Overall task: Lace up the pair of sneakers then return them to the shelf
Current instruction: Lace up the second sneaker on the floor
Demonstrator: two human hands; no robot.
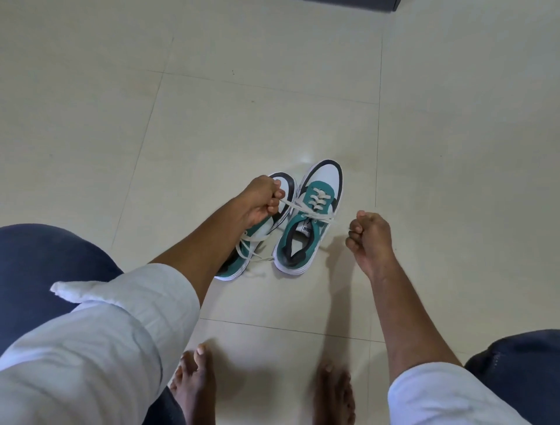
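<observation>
Two white, teal and black sneakers stand side by side on the tiled floor, toes pointing away from me. The right sneaker (309, 218) has its white lace (306, 209) threaded through the lower eyelets. My left hand (260, 201) hovers over the left sneaker (260, 230) and is shut on one end of that lace, pulling it taut to the left. My right hand (369, 235) is closed to the right of the right sneaker, gripping the other lace end, which is thin and blurred. The left sneaker's lace lies loose, partly hidden under my left forearm.
Cream floor tiles (242, 121) spread all around the shoes. My bare feet (197, 385) are near the bottom edge, my knees in dark trousers at both lower sides. A dark piece of furniture (363, 2) shows at the top edge.
</observation>
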